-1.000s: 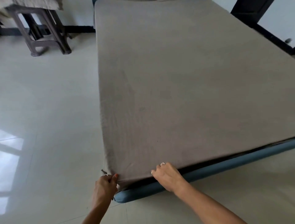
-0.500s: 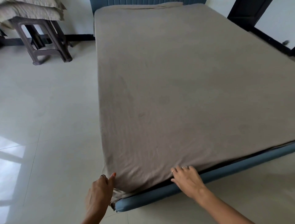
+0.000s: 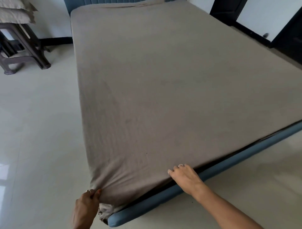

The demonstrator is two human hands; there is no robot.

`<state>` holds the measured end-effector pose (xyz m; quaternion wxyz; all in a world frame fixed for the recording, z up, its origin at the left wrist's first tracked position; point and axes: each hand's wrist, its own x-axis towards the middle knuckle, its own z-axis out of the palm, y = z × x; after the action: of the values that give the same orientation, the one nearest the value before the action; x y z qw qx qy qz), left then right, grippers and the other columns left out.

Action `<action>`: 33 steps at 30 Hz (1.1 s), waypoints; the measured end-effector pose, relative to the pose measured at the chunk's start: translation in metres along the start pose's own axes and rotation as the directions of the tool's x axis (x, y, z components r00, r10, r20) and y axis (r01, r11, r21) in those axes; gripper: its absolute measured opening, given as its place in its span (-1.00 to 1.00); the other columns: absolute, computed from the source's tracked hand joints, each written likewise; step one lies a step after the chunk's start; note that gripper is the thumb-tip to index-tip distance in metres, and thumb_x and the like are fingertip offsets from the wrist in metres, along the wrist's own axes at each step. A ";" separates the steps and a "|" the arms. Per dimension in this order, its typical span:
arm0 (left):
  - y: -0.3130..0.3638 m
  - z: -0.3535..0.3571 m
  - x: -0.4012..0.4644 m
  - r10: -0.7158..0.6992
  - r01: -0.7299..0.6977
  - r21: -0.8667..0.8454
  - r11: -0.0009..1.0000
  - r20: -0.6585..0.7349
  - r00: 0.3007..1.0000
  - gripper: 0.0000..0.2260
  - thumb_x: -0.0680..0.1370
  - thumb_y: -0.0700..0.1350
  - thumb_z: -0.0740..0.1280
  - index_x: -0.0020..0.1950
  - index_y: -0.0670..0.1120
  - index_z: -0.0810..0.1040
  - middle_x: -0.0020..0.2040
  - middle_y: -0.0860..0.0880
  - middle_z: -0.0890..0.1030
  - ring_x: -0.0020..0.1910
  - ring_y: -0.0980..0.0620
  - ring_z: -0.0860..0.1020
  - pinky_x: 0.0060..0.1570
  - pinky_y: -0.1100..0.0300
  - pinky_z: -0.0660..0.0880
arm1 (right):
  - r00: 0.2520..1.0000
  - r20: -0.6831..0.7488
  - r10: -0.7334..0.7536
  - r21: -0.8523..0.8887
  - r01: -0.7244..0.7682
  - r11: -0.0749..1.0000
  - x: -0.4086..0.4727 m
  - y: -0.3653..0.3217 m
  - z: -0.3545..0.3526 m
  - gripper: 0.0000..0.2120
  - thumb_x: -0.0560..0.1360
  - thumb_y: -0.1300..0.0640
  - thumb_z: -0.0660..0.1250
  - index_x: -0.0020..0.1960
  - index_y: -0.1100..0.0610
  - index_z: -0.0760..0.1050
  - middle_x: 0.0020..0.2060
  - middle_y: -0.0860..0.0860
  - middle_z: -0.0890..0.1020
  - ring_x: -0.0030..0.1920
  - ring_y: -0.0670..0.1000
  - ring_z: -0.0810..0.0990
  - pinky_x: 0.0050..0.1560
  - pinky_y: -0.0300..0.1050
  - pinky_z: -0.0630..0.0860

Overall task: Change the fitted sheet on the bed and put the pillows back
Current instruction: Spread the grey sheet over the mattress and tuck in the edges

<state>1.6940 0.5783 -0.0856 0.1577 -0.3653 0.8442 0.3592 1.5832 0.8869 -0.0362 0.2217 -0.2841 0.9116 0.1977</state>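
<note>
Pinching the near corner of the fitted sheet (image 3: 163, 91), the left hand (image 3: 85, 208) sits at the bottom of the frame, left of centre: thumb and fingers closed on a bunch of the taupe cloth, creases fanning up from the grip. Below that hand a loose wad of the cloth hangs at the corner of the bed frame (image 3: 212, 176) (blue, padded).

Right hand (image 3: 185, 177), lower centre-right: fingers curled over the sheet's foot edge, tips hidden under the cloth, so the hold reads as a grip on the hem. Rings on two fingers.

The sheet covers the mattress from the bottom of the frame to the top, mostly flat, with slight rumpling at the top edge by the headboard (image 3: 101, 1). A dark gap runs between sheet edge and frame along the lower right.

Pillows (image 3: 15, 13): stacked on a dark stool (image 3: 24, 49), upper left of the frame, well apart from the bed. Pale tiled floor (image 3: 36, 130) on both sides. Dark door frame (image 3: 228, 11), upper right.
</note>
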 end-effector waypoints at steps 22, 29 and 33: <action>0.084 -0.090 0.150 0.105 -0.249 0.574 0.780 0.272 0.957 -0.57 0.64 0.17 0.04 0.31 -0.08 0.45 0.29 -0.10 0.52 0.28 -0.13 0.49 0.19 0.07 0.39 | 0.819 -0.403 0.409 0.487 -0.186 0.853 0.121 -0.141 -0.049 -0.60 0.49 -0.08 0.09 -0.08 0.17 0.60 -0.12 0.10 0.61 -0.17 0.13 0.62 -0.25 -0.05 0.55; 0.022 -0.138 0.196 0.067 -0.442 0.591 0.675 0.547 0.835 -0.50 0.63 0.22 0.02 0.35 -0.11 0.40 0.33 -0.13 0.47 0.29 -0.14 0.46 0.20 0.01 0.37 | 0.911 -0.302 0.281 0.573 -0.063 0.817 0.111 -0.301 -0.056 -0.45 0.59 -0.13 -0.01 0.49 0.12 0.26 0.48 0.14 0.26 0.46 0.10 0.28 0.40 0.11 0.16; 0.053 -0.158 0.223 0.402 -0.561 0.590 0.581 0.391 0.828 -0.49 0.65 0.17 0.02 0.51 -0.09 0.16 0.46 -0.06 0.27 0.41 -0.10 0.28 0.30 0.01 0.25 | 0.931 -0.355 -0.080 0.367 0.218 0.905 0.108 -0.277 -0.069 -0.45 0.55 -0.17 0.10 0.51 -0.08 0.21 0.51 -0.04 0.23 0.47 -0.06 0.24 0.41 0.01 0.10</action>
<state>1.5029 0.3773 -0.0685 0.2666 0.0045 0.9597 0.0888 1.6508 0.5964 -0.1003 0.1331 -0.3317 0.9320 -0.0612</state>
